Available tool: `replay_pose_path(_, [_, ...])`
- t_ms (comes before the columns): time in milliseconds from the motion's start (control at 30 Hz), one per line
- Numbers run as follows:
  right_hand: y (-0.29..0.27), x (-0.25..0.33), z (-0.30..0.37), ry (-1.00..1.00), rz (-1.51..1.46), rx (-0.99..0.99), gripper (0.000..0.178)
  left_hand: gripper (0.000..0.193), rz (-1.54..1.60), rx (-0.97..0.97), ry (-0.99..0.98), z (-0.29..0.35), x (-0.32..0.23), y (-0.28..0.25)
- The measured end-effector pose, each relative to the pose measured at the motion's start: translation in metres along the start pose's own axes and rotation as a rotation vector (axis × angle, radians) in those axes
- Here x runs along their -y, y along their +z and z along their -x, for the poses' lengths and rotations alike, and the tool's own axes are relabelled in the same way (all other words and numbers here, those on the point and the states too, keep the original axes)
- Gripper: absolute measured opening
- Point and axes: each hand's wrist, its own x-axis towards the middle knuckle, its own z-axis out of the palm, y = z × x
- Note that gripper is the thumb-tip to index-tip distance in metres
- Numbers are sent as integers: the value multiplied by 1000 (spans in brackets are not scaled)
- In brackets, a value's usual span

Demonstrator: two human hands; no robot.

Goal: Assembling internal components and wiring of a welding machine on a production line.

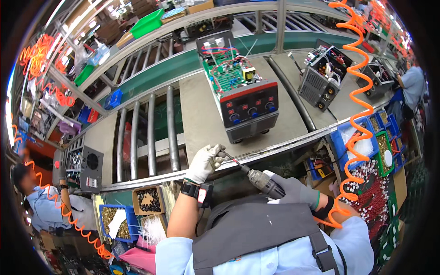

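While near conv. (198, 120), R hand (295, 189) in grip round driver (261, 181), L hand (205, 164) in closed curl at tip (231, 157)

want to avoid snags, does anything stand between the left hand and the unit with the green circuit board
Nothing visible stands between the left hand and the unit; the conveyor's front rail lies low along that side.

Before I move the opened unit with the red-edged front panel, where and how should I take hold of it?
Probably by the lower dark casing, one hand from each side. The unit stands with its open top up, exposing a green circuit board, and blue knobs stick out in front, so both seem poor grips. Your right hand holds a driver; free it first.
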Motion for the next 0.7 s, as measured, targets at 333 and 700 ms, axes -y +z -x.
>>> replay_pose_path(333, [35, -45, -16, -258, -545, -55, 88, 39, -131, 278, 24, -36, -1, -14])
replay_pose_path(700, [57, -17, -5, 140, -1052, 80, 84, 27, -208, 519, -109, -41, -25, -39])
